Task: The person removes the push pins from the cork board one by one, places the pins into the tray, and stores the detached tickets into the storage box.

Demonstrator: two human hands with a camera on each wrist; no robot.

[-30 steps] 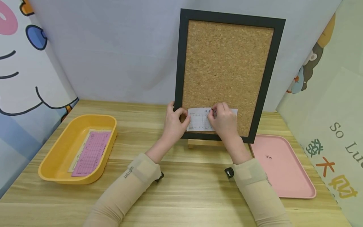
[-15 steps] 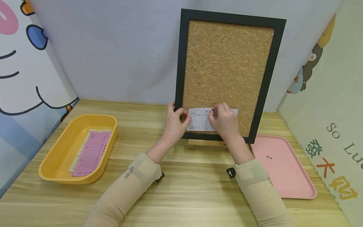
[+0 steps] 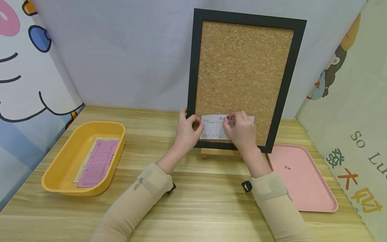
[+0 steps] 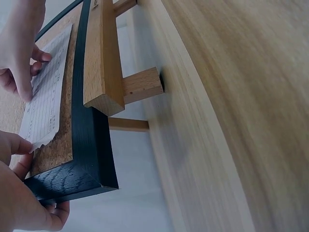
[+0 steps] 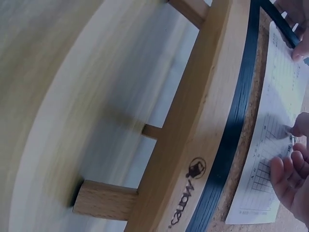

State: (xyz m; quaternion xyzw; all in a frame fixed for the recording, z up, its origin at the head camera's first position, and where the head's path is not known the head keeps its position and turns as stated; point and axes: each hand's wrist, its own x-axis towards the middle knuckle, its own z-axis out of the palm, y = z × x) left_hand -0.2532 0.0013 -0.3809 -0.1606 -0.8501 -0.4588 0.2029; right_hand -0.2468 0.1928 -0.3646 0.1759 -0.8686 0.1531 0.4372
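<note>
A white printed paper slip [image 3: 210, 127] lies against the lower part of a black-framed cork board [image 3: 245, 67]. My left hand [image 3: 188, 129] pinches the slip's left edge between thumb and index finger, and its other fingers reach behind the frame. In the left wrist view the pinched corner of the slip [image 4: 46, 106] looks crumpled. With thumb and index finger my right hand [image 3: 242, 129] pinches a small shiny thumbtack [image 3: 227, 117] at the slip's upper middle. This hand covers much of the slip's right half. The tack's point is hidden.
A wooden stand [image 5: 188, 116] supports the board. On the left is a yellow tray [image 3: 54, 168] holding a purple printed slip [image 3: 98, 163] over pale yellow ones. A pink tray [image 3: 308, 188] at the right bears tiny dark pieces [image 3: 287, 167], too small to identify.
The right hand has shifted slightly right and down, and its fingers have loosened a little, so the tack's shiny head shows more. The left hand keeps its place on the slip.
</note>
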